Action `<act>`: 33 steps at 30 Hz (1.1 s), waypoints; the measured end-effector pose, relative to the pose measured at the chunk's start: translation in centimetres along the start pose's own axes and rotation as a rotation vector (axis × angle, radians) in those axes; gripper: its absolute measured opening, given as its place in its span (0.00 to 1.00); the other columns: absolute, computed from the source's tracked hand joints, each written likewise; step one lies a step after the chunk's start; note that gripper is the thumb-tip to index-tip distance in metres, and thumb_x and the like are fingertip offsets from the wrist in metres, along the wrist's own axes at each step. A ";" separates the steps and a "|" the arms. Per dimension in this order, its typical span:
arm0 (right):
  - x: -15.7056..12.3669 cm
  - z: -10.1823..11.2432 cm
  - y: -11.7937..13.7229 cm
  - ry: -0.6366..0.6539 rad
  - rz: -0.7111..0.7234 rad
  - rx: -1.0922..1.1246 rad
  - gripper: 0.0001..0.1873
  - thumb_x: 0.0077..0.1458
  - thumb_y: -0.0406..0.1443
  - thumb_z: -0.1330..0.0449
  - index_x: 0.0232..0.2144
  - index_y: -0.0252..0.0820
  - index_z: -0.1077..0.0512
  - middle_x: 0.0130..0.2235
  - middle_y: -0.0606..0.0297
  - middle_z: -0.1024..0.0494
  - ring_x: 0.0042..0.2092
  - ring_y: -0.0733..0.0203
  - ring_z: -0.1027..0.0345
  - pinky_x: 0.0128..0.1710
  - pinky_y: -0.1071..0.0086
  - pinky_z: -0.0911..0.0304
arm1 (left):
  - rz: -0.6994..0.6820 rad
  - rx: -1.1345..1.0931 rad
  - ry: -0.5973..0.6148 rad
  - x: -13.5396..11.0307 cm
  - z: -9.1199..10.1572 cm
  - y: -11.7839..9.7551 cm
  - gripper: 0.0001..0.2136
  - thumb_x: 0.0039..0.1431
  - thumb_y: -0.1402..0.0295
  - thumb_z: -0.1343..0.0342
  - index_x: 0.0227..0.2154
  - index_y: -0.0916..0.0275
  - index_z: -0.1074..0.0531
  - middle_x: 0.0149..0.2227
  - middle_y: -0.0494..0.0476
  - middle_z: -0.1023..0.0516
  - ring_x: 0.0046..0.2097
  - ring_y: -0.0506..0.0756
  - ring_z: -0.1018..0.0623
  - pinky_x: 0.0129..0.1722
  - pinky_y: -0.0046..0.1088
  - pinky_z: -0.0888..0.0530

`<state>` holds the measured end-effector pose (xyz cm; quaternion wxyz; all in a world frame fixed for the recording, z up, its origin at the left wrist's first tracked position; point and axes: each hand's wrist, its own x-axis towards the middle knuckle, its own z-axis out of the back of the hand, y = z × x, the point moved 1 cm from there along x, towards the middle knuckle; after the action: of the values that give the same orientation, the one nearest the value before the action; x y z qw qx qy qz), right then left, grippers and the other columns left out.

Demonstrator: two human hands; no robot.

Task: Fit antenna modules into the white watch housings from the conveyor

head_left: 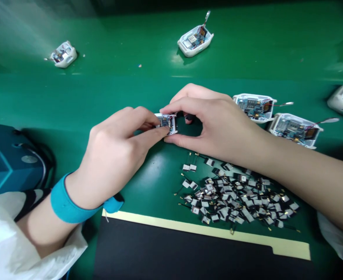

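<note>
Casing (166,123) near scattered electronic components (235,200)

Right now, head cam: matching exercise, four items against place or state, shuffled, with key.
Items:
1. Blue wrist strap
2. Open white casing with circuit board
3. Heap of small wired modules
4. Black sheet

Places or states:
A. Loose on the green bench, beside the right forearm
B. Flat, edged by a cream strip
C. Around the wrist of the left hand
D. Pinched between left hand and right hand

Pairs: 1-C, 2-D, 3-A, 4-B
</note>
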<state>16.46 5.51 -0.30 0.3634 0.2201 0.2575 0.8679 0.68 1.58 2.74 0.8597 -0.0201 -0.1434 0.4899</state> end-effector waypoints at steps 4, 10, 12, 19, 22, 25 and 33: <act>0.0 0.0 0.0 -0.008 0.002 -0.005 0.15 0.46 0.39 0.41 0.37 0.41 0.32 0.39 0.62 0.30 0.39 0.58 0.35 0.35 0.66 0.39 | 0.037 -0.024 0.007 0.0 0.0 -0.1 0.06 0.56 0.67 0.51 0.29 0.57 0.29 0.29 0.49 0.27 0.33 0.50 0.27 0.30 0.26 0.31; 0.0 0.0 0.1 0.001 -0.001 -0.008 0.15 0.45 0.38 0.41 0.38 0.39 0.32 0.39 0.61 0.30 0.39 0.58 0.36 0.35 0.66 0.39 | 0.065 -0.036 0.008 0.1 0.0 -0.2 0.06 0.56 0.67 0.51 0.29 0.58 0.29 0.29 0.49 0.27 0.33 0.50 0.27 0.30 0.25 0.31; 0.0 0.0 0.1 0.006 -0.008 -0.003 0.15 0.45 0.38 0.41 0.38 0.39 0.32 0.39 0.60 0.30 0.39 0.58 0.35 0.35 0.66 0.39 | 0.075 -0.034 0.011 0.1 0.0 -0.2 0.06 0.56 0.66 0.51 0.28 0.60 0.30 0.29 0.50 0.26 0.33 0.50 0.27 0.30 0.24 0.31; 0.1 0.0 0.2 0.003 -0.013 -0.003 0.15 0.45 0.38 0.40 0.38 0.39 0.32 0.39 0.61 0.30 0.39 0.57 0.35 0.35 0.65 0.39 | 0.042 -0.020 -0.004 0.1 -0.1 0.0 0.07 0.56 0.66 0.50 0.29 0.62 0.29 0.29 0.50 0.26 0.32 0.49 0.27 0.30 0.23 0.31; 0.0 0.0 0.1 -0.004 -0.003 -0.006 0.15 0.45 0.39 0.41 0.37 0.40 0.32 0.39 0.61 0.30 0.39 0.58 0.35 0.35 0.66 0.38 | 0.037 -0.015 -0.013 0.1 -0.1 0.0 0.06 0.56 0.67 0.50 0.28 0.61 0.30 0.28 0.49 0.26 0.32 0.49 0.27 0.29 0.23 0.31; 0.0 0.0 0.1 -0.013 0.000 -0.008 0.15 0.45 0.39 0.41 0.37 0.40 0.32 0.39 0.61 0.30 0.39 0.58 0.35 0.35 0.66 0.38 | 0.039 -0.005 -0.010 0.1 -0.1 -0.1 0.07 0.57 0.67 0.51 0.28 0.61 0.30 0.28 0.49 0.26 0.32 0.49 0.27 0.29 0.24 0.32; 0.0 0.0 0.1 -0.021 0.003 0.003 0.14 0.46 0.40 0.41 0.36 0.41 0.32 0.39 0.61 0.30 0.38 0.59 0.35 0.34 0.67 0.38 | 0.058 -0.026 -0.004 0.1 -0.1 -0.1 0.07 0.56 0.66 0.50 0.29 0.61 0.29 0.28 0.50 0.26 0.31 0.50 0.27 0.29 0.25 0.32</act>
<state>16.43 5.44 -0.21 0.3643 0.2301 0.2547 0.8657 0.82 1.62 2.69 0.8444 -0.0345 -0.1509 0.5130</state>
